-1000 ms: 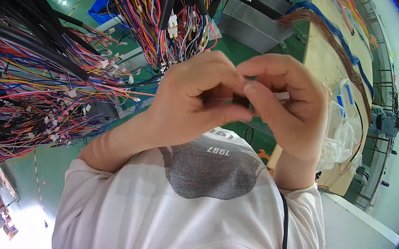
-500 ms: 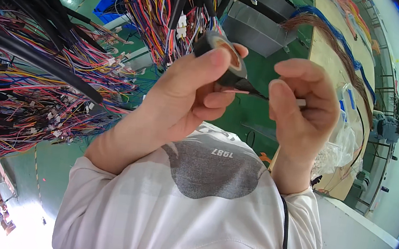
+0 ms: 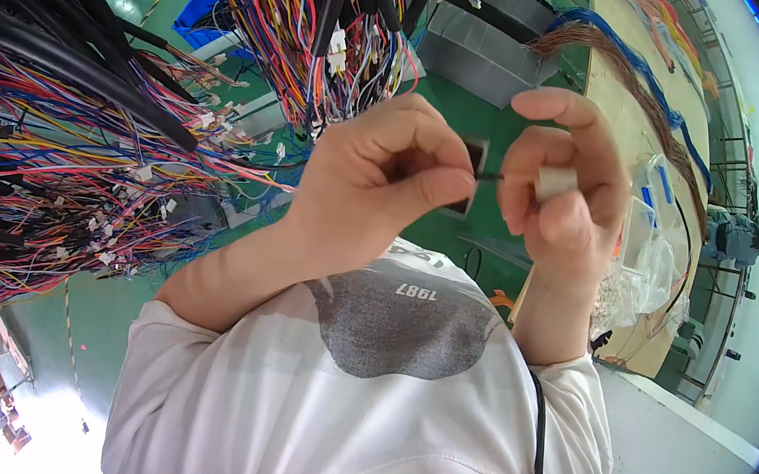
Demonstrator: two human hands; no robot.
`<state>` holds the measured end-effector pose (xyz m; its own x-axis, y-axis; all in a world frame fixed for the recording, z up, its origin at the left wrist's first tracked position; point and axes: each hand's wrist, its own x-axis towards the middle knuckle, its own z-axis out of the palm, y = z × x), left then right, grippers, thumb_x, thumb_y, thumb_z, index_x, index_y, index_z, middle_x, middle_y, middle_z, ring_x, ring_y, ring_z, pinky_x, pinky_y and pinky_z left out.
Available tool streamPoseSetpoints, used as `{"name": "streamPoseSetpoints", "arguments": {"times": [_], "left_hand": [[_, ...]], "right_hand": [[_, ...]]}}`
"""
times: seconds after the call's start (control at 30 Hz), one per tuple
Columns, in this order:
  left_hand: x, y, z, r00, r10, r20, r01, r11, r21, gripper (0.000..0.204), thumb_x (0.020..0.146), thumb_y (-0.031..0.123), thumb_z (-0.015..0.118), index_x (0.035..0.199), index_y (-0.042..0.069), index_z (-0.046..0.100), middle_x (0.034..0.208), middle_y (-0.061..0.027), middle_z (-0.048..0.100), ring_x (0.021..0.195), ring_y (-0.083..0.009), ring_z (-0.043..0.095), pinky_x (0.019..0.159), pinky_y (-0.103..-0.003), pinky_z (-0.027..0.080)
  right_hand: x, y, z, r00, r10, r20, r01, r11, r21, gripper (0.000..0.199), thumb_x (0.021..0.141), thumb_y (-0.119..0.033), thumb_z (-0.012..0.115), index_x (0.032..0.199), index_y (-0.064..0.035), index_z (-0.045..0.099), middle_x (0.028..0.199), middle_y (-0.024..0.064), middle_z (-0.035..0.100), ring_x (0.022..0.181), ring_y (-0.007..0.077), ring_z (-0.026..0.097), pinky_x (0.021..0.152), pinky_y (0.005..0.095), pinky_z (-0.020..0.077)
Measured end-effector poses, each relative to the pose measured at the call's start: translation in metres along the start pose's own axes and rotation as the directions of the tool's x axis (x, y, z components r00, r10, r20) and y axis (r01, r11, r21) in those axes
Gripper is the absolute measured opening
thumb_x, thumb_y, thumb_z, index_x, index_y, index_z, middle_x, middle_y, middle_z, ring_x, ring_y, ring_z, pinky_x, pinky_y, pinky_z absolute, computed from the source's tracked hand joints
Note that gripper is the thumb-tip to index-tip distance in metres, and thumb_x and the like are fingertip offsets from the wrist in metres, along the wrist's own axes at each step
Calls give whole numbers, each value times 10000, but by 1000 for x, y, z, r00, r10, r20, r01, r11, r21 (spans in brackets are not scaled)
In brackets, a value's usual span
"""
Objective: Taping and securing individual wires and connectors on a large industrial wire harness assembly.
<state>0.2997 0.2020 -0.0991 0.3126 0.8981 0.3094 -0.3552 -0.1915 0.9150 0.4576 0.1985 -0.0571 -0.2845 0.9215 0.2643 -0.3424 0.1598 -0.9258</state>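
My left hand (image 3: 397,173) is closed, its thumb and forefinger pinching one end of a thin black strand (image 3: 489,176). Whether that strand is tape or taped wire I cannot tell. The roll of black tape from the earlier frame is not visible; the curled left fingers hide what lies behind them. Between the thumb and fingers of my right hand (image 3: 579,195) sits a small off-white connector (image 3: 556,184), and the strand runs from it across to the left fingertips. The right forefinger is raised and bent. Both hands are held up before my chest.
Thick bundles of coloured wires (image 3: 263,24) with white plugs hang at the left, among black sleeves (image 3: 96,74). A wooden table (image 3: 604,104) on the right bears blue and brown wires (image 3: 646,71) and clear plastic bags (image 3: 647,260). Grey bins (image 3: 478,50) stand beyond my hands.
The tape roll has gone from sight and my left hand has turned over into a pinch. My right hand has turned, bringing the connector into clearer view.
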Motion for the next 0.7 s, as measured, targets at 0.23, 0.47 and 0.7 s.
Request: {"name": "streamPoseSetpoints", "arguments": {"times": [0.23,0.47,0.7], "left_hand": [[-6,3,3,1000,-16,11,15,995,102,291,739,33,626,1000,37,497,752,7,463,549,-18,400,480,-166,329],[2,8,-5,831,-498,250,557,758,-340,448,780,153,602,1158,59,379,775,-31,533,548,-43,426,461,-175,333],[3,17,-6,828,-466,314,523,436,-733,443,804,306,564,1121,38,409,859,-28,529,592,-71,446,466,-174,326]], "right_hand": [[-1,9,11,991,-95,-99,67,964,-256,152,754,54,544,905,44,527,659,20,545,576,26,474,491,149,357],[-2,17,13,964,-248,-93,188,888,-419,127,755,29,542,880,15,526,712,22,546,523,23,452,441,145,318],[-8,4,20,889,-375,-262,282,901,-330,103,744,44,520,846,28,522,677,36,524,495,48,435,453,143,317]]}}
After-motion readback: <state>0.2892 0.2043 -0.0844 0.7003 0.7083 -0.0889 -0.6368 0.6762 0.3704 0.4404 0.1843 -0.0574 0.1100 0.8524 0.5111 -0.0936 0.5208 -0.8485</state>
